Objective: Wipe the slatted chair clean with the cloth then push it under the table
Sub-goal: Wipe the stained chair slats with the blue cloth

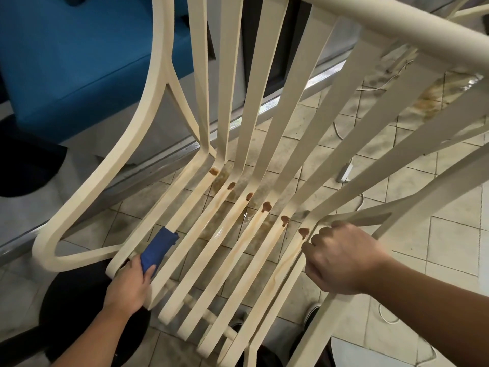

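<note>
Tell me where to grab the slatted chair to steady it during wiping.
Probably the top rail of the chair back, from above: a rounded bar fingers can wrap, clear of the brown blobs at the seat's crease. The right hand now holds the seat's side right beside one blob.

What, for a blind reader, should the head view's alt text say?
A left hand holds a blue cloth against a cream slatted chair while the right hand grips its seat edge. Brown blobs and streaks soil the slats.
</note>
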Available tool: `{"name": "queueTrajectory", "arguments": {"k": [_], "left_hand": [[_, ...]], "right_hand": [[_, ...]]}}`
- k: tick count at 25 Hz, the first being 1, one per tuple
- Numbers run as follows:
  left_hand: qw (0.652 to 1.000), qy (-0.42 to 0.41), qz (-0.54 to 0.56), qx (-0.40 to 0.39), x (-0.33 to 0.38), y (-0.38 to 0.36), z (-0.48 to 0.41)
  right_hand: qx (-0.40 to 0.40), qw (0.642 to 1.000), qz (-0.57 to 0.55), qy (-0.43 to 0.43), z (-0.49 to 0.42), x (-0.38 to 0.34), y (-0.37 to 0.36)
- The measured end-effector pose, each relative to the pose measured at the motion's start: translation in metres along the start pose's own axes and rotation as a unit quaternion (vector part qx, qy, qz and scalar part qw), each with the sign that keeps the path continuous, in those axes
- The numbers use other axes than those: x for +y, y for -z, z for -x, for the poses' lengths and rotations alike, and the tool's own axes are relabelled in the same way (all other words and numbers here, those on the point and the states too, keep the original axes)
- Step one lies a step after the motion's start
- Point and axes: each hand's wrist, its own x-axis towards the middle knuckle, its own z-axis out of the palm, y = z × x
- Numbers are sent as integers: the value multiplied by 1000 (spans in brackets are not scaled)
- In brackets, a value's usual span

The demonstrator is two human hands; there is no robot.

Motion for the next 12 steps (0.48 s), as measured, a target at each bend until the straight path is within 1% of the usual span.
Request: {"name": "queueTrajectory", "arguments": {"k": [3, 6, 9, 12], "left_hand": [[1000, 13, -19, 0, 18, 2, -11], [1000, 5, -30, -5, 44, 9, -24], [999, -20, -35, -6, 79, 17, -46], [1000, -11, -12, -17, 122, 24, -78]], "right_hand": [[-3, 1000, -4, 0, 1, 0, -1], [-8, 1000, -2, 2, 2, 1, -2], [-3, 1000, -6, -3, 2, 2, -2], [-6, 1000, -14, 1, 3, 1, -4]]}}
